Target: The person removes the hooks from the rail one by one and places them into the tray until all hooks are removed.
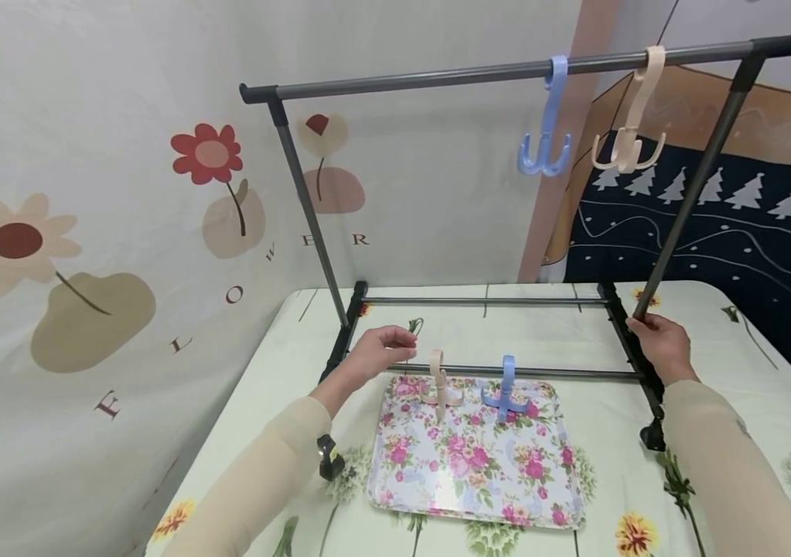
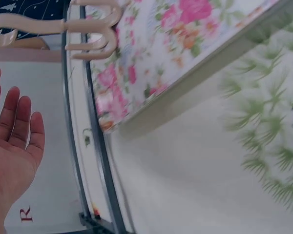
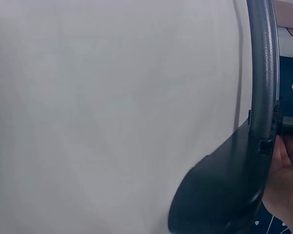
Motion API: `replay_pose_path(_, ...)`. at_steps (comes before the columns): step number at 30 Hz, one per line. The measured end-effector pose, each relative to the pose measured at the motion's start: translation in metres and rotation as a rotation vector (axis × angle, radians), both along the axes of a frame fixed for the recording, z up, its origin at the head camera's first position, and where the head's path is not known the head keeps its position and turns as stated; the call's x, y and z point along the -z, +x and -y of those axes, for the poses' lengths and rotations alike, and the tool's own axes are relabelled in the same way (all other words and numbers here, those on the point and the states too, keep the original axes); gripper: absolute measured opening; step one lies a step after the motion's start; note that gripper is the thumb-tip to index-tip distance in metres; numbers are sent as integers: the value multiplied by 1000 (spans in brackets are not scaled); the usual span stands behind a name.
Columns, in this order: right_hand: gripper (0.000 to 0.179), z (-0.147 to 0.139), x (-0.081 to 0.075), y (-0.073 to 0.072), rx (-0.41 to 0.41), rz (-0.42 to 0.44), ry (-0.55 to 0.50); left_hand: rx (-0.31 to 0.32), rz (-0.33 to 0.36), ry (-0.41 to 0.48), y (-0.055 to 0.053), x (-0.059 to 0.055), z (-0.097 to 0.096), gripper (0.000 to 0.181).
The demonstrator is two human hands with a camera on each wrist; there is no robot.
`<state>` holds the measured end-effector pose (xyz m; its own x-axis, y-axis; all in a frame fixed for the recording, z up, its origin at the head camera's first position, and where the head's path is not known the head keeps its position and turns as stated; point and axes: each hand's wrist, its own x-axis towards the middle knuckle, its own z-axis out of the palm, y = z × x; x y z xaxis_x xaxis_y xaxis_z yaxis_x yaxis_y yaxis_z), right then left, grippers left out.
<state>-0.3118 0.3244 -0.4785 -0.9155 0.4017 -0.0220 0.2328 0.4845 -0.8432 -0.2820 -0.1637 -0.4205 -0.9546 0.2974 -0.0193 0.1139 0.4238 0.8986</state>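
Head view: beige hook [image 1: 439, 381] stands at the floral tray [image 1: 479, 495]'s far edge, stem upright, just right of the left hand [image 1: 381, 350], empty with loose fingers. Right hand [image 1: 661, 345] grips the rack post [image 1: 690, 193], well apart.

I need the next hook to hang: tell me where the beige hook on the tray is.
In the head view, the beige hook lies at the floral tray's far edge, left of the blue hook, nearest the left hand.

Left hand [image 1: 383, 350] hovers loose, open gap to beige hook [image 1: 439, 381] at 3 o'clock. Low rail [image 1: 562, 373] crosses behind tray [image 1: 472, 495]. Right hand [image 1: 661, 345] wraps rack post [image 1: 687, 203]; hanging hooks [image 1: 545, 147] at 12 o'clock.
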Motion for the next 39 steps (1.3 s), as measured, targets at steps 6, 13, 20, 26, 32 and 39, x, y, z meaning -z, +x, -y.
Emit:
replay_pose_path(6,52,0,-4,3,-53,0,14,-64,-48,35,-9,-15,12,27)
replay_pose_path(13,51,2,-12,10,-113,39,55,-161,-89,91,-24,-29,35,34)
replay_pose_path(20,57,0,-36,15,-127,85,152,-274,-114,98,-34,-43,59,39)
replay_pose_path(26,65,-6,-53,23,-96,78,226,-328,-153,125,-42,-53,74,44)
replay_pose_path(32,62,-11,-73,30,-91,41,266,-389,-190,135,-48,-63,85,46)
replay_pose_path(39,62,-9,-102,38,-106,-21,316,-520,-263,168,-50,-77,91,49)
